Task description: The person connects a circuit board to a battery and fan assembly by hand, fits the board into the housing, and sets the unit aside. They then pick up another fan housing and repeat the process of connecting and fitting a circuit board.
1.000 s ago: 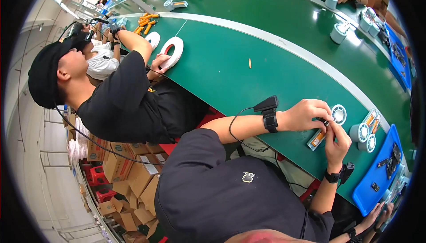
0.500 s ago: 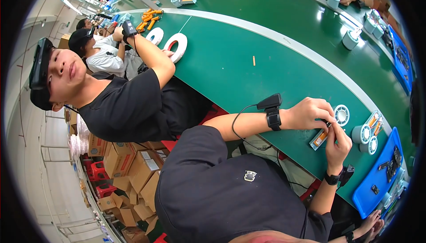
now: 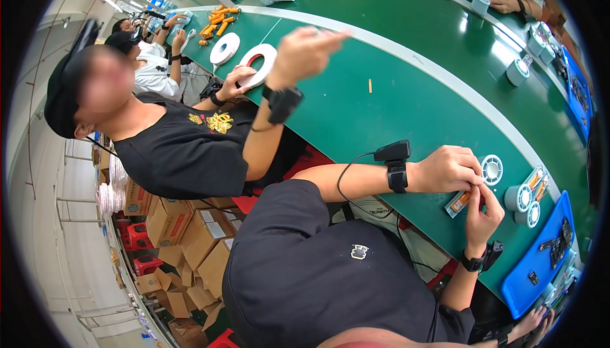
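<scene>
My left hand (image 3: 447, 170) and my right hand (image 3: 484, 222) meet over the green bench, fingertips pinched together. Whatever lies between their fingers is too small and covered to make out. Just beneath them rests a pale blue plastic housing with an orange cell (image 3: 457, 204) in its handle, partly covered by my fingers. A round, spoked pale blue head (image 3: 492, 169) shows beyond my fingertips. Close by on the right stand more pale blue round-headed housings (image 3: 518, 198), some with orange cells showing.
A blue tray (image 3: 522, 294) with black parts lies at the right edge. To my left a co-worker in black (image 3: 184, 148) has one hand at a white tape roll (image 3: 270, 62). Orange cylinders (image 3: 221, 21) lie farther off. Cardboard boxes (image 3: 170, 221) stand behind.
My hands stay nearly in place with fingers closer together; the small black piece seen between them earlier is hidden. The co-worker's arm has swung out over the bench.
</scene>
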A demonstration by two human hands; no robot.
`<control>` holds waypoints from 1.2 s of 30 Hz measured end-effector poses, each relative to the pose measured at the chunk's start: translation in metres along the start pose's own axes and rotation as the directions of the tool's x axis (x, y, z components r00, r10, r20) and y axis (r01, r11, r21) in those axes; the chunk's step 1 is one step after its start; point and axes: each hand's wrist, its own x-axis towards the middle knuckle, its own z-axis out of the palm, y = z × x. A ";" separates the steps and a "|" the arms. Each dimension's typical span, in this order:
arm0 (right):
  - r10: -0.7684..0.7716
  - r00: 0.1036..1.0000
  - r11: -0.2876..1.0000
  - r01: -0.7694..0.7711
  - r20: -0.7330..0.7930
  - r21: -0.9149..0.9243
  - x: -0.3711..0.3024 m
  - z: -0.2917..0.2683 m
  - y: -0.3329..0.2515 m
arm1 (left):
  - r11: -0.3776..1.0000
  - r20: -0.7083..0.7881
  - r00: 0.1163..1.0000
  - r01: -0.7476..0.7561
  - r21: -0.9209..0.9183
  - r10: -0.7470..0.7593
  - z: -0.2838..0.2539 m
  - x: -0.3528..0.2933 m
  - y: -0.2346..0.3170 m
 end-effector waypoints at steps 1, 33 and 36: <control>0.018 1.000 1.000 -0.018 -0.005 0.011 -0.001 -0.003 0.000 | 1.000 0.000 1.000 0.001 0.009 -0.001 0.000 -0.001 0.002; -0.063 0.977 0.988 0.090 0.204 -0.126 0.014 -0.034 -0.004 | 0.923 0.248 0.937 0.305 -0.232 -0.248 -0.005 0.007 0.018; -0.115 0.970 0.942 0.175 0.214 -0.287 0.002 -0.041 -0.004 | 0.872 0.259 0.920 0.368 -0.322 -0.293 0.011 -0.001 0.019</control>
